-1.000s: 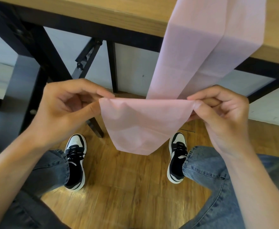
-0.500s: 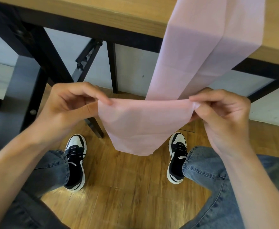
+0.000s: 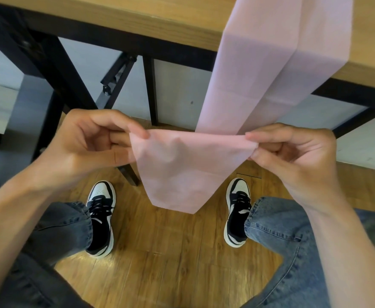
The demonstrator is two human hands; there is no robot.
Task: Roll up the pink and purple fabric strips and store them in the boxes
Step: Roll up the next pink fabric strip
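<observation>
A thin, matte pink fabric strip (image 3: 259,70), faintly creased, drapes off the far edge of a wooden table (image 3: 137,16) with black metal legs and hangs down to the person's hands. The left hand (image 3: 86,147) pinches its left edge between thumb and curled fingers; the right hand (image 3: 293,152) pinches the right edge likewise. Between them the end folds over into a soft, tapering flap above the glossy wood-plank floor (image 3: 171,252).
</observation>
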